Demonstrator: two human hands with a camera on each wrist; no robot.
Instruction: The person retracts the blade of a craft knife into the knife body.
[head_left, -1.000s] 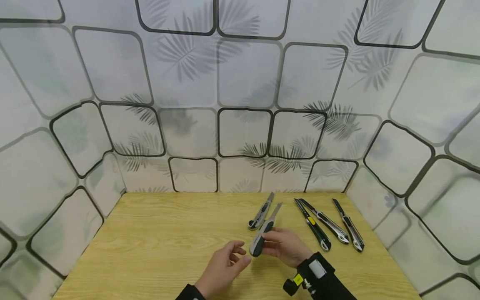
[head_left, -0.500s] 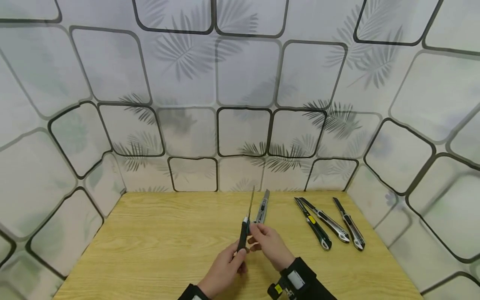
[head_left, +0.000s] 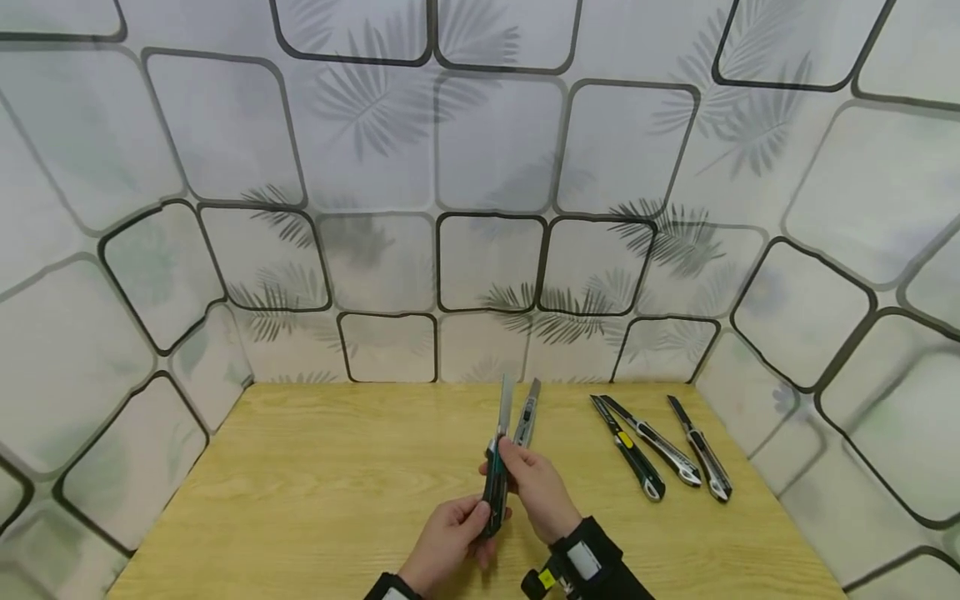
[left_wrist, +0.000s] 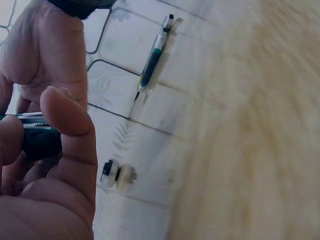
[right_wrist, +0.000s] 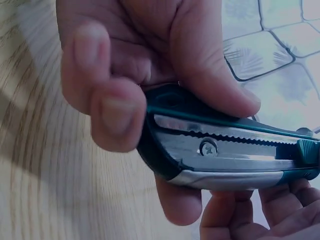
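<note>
A utility knife (head_left: 495,487) with a dark green and silver handle is held upright above the table, its long blade extended away from me. Around the lower end of its handle, my left hand (head_left: 456,532) grips with thumb and fingers. My right hand (head_left: 538,487) pinches the handle nearer the blade. In the right wrist view the knife's handle (right_wrist: 230,150) shows a toothed slot, a screw and a green slider. Only part of the dark handle (left_wrist: 42,142) shows between fingers in the left wrist view. Just behind the right hand lies a grey utility knife (head_left: 527,417), partly hidden.
To the right on the wooden table (head_left: 337,475) lie a dark green utility knife (head_left: 633,454), a silver one (head_left: 667,450) touching or close beside it, and a black-and-silver one (head_left: 705,458). Patterned curtains (head_left: 487,267) enclose the back and sides.
The left hand has taken hold of the handle's end, while the right hand moved up towards the blade. The knife has turned more upright. The grey knife behind has swung slightly.
</note>
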